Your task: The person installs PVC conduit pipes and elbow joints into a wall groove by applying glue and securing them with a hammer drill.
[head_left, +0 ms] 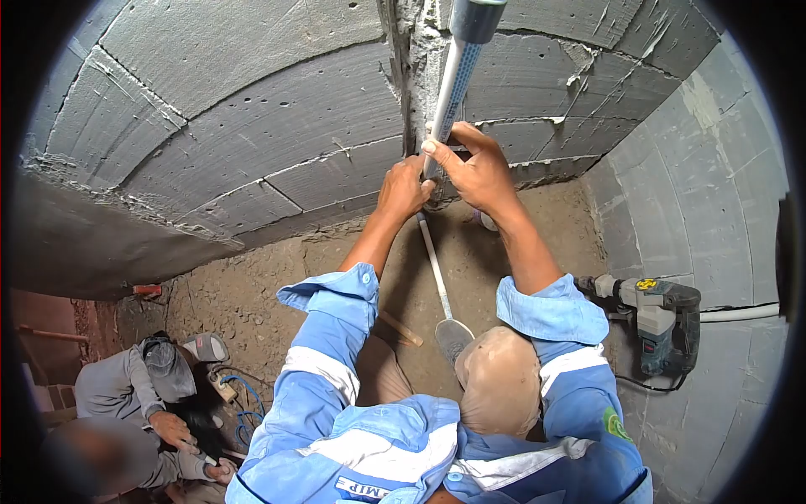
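Nearest the camera rose the upper end of a white pipe (454, 88) with blue print, topped by a dark grey fitting (477, 21); the pipe stood tilted before the groove in a block wall (294, 118). On its lower part the right grip (484, 178) was clamped, thumb laid along the near face, forefinger bent toward the far side. Just below, the left grip (403, 191) was closed on the same pipe, knuckles up, fingertips partly hidden. Both bare forearms (533, 256) reached forward and converged on the pipe, the blue sleeves (327, 307) folded back. What the pipe's lower end touched could not be told. Below the pipe, a floor pipe (434, 265) ran over the dirt floor (285, 277) toward a shoe (454, 336). Well right of the pipe, a power drill (659, 323) stood beside the side wall (714, 193); well left of it, a second person (113, 391) in grey bent low.
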Motion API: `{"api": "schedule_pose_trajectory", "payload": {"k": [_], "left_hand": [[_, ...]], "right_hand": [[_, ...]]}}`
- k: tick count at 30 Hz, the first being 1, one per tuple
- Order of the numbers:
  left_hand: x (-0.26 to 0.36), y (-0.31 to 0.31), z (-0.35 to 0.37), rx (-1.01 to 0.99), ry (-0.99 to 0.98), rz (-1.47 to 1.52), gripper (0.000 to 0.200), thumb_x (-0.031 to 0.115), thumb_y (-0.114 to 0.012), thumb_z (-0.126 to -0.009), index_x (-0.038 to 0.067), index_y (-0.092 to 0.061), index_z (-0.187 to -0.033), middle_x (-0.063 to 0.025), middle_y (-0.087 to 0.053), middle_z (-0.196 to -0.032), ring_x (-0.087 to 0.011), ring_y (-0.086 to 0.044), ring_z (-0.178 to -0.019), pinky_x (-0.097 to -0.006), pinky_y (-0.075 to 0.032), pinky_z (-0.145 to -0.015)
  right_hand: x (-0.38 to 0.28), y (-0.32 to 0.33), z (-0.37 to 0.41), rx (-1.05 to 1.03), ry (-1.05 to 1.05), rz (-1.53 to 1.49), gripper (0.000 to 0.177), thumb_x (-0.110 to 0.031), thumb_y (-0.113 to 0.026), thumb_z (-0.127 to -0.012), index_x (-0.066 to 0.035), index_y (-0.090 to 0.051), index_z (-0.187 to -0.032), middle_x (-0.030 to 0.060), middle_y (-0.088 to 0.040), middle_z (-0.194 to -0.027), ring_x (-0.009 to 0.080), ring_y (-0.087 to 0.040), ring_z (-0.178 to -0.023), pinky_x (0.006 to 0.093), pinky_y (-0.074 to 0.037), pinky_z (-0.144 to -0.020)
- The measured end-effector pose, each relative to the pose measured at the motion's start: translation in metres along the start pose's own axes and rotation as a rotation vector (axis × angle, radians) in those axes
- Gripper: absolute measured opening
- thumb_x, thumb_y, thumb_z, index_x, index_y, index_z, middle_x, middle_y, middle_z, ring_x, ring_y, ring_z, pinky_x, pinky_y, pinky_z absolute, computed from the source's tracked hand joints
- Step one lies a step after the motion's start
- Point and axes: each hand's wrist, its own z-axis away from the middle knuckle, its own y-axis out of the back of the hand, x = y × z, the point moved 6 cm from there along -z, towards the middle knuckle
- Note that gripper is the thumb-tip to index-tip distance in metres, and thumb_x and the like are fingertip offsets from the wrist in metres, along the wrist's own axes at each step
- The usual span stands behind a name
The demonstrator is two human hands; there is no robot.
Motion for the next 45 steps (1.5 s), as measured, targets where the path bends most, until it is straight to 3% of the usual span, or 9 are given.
{"api": "schedule_pose_trajectory", "payload": {"k": [5,15,20,21,23,29,35,37,45], "left_hand": [[0.002,0.002,0.002,0.046,-0.019,0.050,0.037,0.013,-0.074,-0.077,0.003,-0.062,-0.111,-0.0242,-0.067,-0.104,-0.0455,-0.062,-0.098,-0.0525,-0.050,-0.085],[-0.002,0.005,-0.008,-0.118,0.029,0.039,0.034,0.016,-0.076,-0.078,0.007,-0.068,-0.110,-0.0248,-0.067,-0.102,-0.0440,-0.064,-0.097,-0.0499,-0.050,-0.085],[-0.003,0.004,-0.018,-0.185,0.083,0.017,0.029,0.022,-0.078,-0.079,0.004,-0.072,-0.101,-0.0200,-0.072,-0.097,-0.0394,-0.068,-0.093,-0.0449,-0.052,-0.081],[-0.002,0.004,-0.017,-0.193,0.078,0.017,0.029,0.022,-0.078,-0.079,0.004,-0.072,-0.101,-0.0200,-0.072,-0.097,-0.0394,-0.068,-0.093,-0.0449,-0.052,-0.081],[0.003,0.008,-0.016,-0.148,0.051,0.006,0.029,0.023,-0.078,-0.080,0.005,-0.072,-0.101,-0.0195,-0.072,-0.097,-0.0382,-0.068,-0.093,-0.0443,-0.052,-0.081],[-0.045,-0.023,0.014,0.029,0.089,0.234,0.033,0.020,-0.076,-0.084,0.003,-0.068,-0.110,-0.0165,-0.073,-0.098,-0.0276,-0.071,-0.089,-0.0386,-0.053,-0.082],[-0.103,-0.075,0.047,0.231,0.504,0.411,0.034,0.029,-0.066,-0.093,0.000,-0.066,-0.112,-0.0096,-0.072,-0.099,-0.0191,-0.069,-0.083,-0.0314,-0.055,-0.075],[-0.109,-0.101,0.046,0.251,0.861,0.988,0.037,0.036,-0.061,-0.096,0.003,-0.066,-0.111,-0.0039,-0.068,-0.092,-0.0158,-0.066,-0.079,-0.0285,-0.054,-0.065],[-0.087,-0.092,0.037,0.421,0.706,0.886,0.029,0.029,-0.064,-0.096,0.001,-0.064,-0.098,-0.0020,-0.061,-0.080,-0.0107,-0.057,-0.060,-0.0246,-0.045,-0.048]], "right_hand": [[-0.001,-0.002,-0.001,-0.059,-0.077,0.006,0.027,-0.026,-0.071,-0.091,-0.002,-0.070,-0.104,0.0055,-0.066,-0.090,0.0141,-0.059,-0.082,0.0303,-0.047,-0.077],[-0.019,0.028,-0.014,0.039,-0.018,0.033,0.042,-0.035,-0.077,-0.085,-0.005,-0.068,-0.113,0.0121,-0.068,-0.096,0.0199,-0.065,-0.085,0.0340,-0.054,-0.071],[-0.119,0.089,-0.040,0.435,0.530,0.104,0.043,-0.031,-0.081,-0.080,-0.004,-0.069,-0.111,0.0126,-0.067,-0.093,0.0241,-0.066,-0.084,0.0353,-0.052,-0.074],[-0.146,0.092,-0.040,0.491,0.603,0.135,0.055,-0.031,-0.077,-0.087,0.000,-0.060,-0.129,0.0143,-0.065,-0.106,0.0268,-0.062,-0.090,0.0353,-0.050,-0.085],[-0.174,0.091,-0.049,0.498,0.902,0.230,0.035,-0.022,-0.073,-0.090,0.002,-0.067,-0.114,0.0139,-0.065,-0.099,0.0244,-0.062,-0.089,0.0336,-0.049,-0.081],[-0.191,0.082,-0.053,0.537,1.050,0.456,0.028,-0.010,-0.076,-0.081,0.000,-0.070,-0.107,0.0119,-0.063,-0.088,0.0261,-0.058,-0.078,0.0366,-0.046,-0.072],[-0.202,0.075,-0.071,0.497,0.966,0.519,0.020,-0.010,-0.079,-0.077,-0.003,-0.064,-0.089,0.0091,-0.059,-0.080,0.0261,-0.055,-0.073,0.0378,-0.044,-0.067],[-0.203,0.076,-0.078,0.491,0.916,0.510,0.019,-0.009,-0.079,-0.077,-0.003,-0.063,-0.087,0.0102,-0.059,-0.078,0.0268,-0.055,-0.072,0.0381,-0.044,-0.067],[-0.198,0.067,-0.092,0.450,0.812,0.392,0.017,-0.010,-0.073,-0.082,-0.001,-0.060,-0.086,0.0165,-0.063,-0.082,0.0349,-0.063,-0.076,0.0411,-0.050,-0.069]]}}
